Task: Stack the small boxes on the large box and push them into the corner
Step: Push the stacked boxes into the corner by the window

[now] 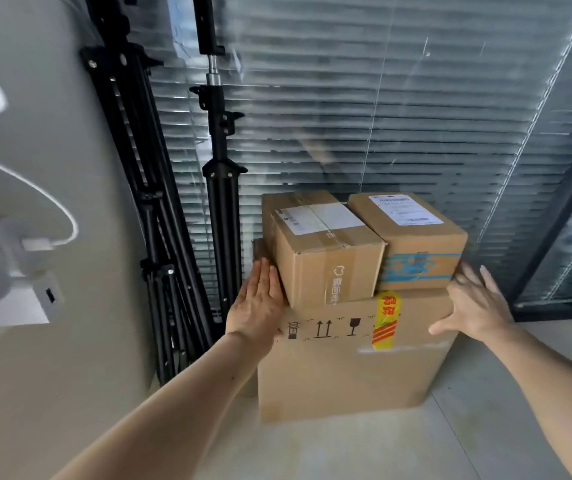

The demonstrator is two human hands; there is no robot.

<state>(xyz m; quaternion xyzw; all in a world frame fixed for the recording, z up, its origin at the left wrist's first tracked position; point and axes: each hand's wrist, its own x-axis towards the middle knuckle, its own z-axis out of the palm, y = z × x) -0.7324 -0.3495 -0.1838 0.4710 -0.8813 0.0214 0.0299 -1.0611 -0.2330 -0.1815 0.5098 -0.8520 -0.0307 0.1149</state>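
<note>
Boxes stacked, stack set near the corner, both hands flat on the sides.

Large box (346, 368) sits on the floor (346, 452), close to the blinds (381, 116) and just right of the black tripod stands (173, 237). Two small boxes ride on top, side by side and touching: taped small box (322, 251) on the left, blue-taped small box (412, 237) on the right. Left hand (260, 303) is open, palm pressed to the large box's upper left edge, fingers beside the taped small box. Right hand (475, 303) is spread wide on the upper right corner; neither grips anything. Cardboard looks stiff, and should slide on smooth flooring. Yellow fragile tape (386, 318) suggests a gentle shove. Top boxes are loose and could shift, so pushing low on the large box seems safest.
</note>
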